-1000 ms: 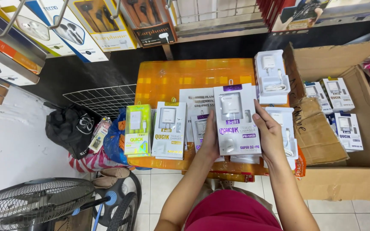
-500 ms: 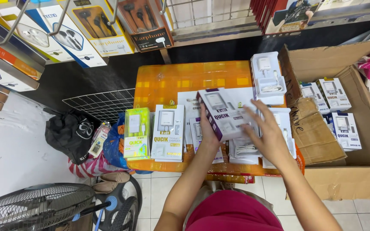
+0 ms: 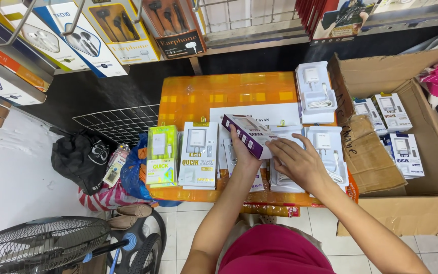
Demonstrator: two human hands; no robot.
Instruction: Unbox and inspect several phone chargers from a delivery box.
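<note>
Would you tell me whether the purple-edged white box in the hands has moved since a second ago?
Yes. The purple-edged box has tipped from upright to nearly flat and shifted left, toward the yellow-green box.

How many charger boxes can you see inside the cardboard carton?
3: one at the back left, one back right, and one nearer, in front, all in the carton. More may lie hidden under its flap.

Purple-and-white box (image 3: 249,134); orange checked table (image 3: 214,94); green-yellow pack (image 3: 161,156).

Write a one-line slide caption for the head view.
Left hand holds a purple-edged box over charger packs on an orange table; right hand touches it.
</note>
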